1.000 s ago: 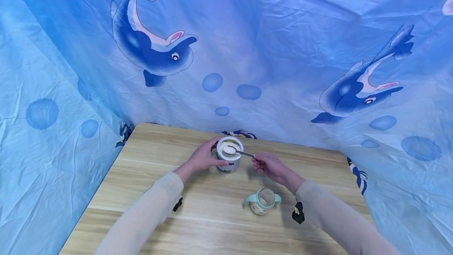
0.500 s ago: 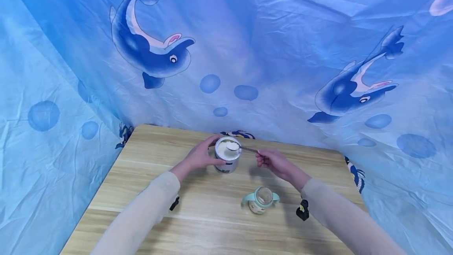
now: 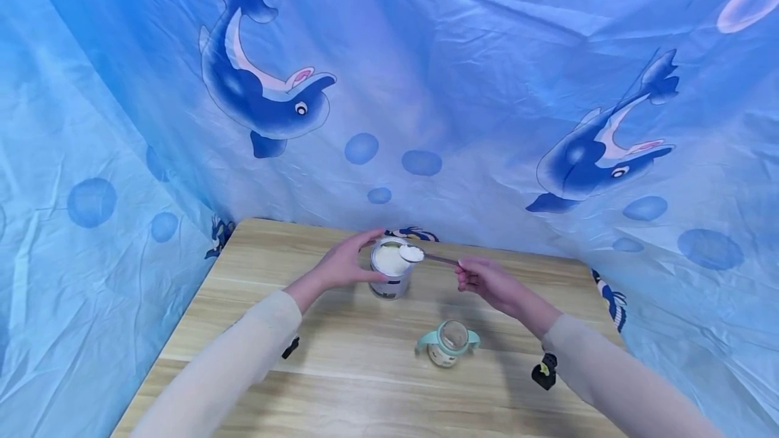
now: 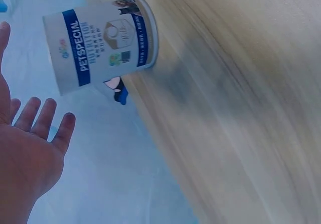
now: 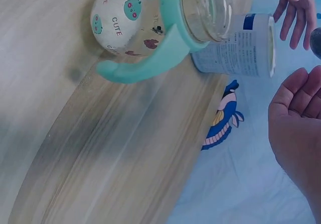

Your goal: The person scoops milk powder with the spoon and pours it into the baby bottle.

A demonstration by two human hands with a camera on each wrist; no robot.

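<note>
My right hand (image 3: 487, 282) pinches a metal spoon (image 3: 441, 259) by its handle. White powder (image 3: 412, 253) is heaped in the spoon's bowl, which is over the right rim of an open can (image 3: 390, 288). More pale powder shows inside that can, labelled "PETSPECIAL NUTRITION" in the left wrist view. My left hand (image 3: 342, 265) curves loosely beside the can's left side with fingers spread. In the left wrist view a gap shows between the left hand (image 4: 35, 153) and the can (image 4: 103, 45). Only the spoon's rounded end (image 5: 316, 42) shows in the right wrist view.
An open clear bottle with teal handles (image 3: 429, 339) stands on the wooden table (image 3: 341, 384), nearer to me than the can. Its printed base (image 5: 116, 20) shows large in the right wrist view. Blue dolphin-print cloth (image 3: 389, 120) hangs behind the table and at its sides.
The loaded spoon has risen from inside the can and moved right to its rim, along with my right hand. My left hand has eased slightly away from the can's side.
</note>
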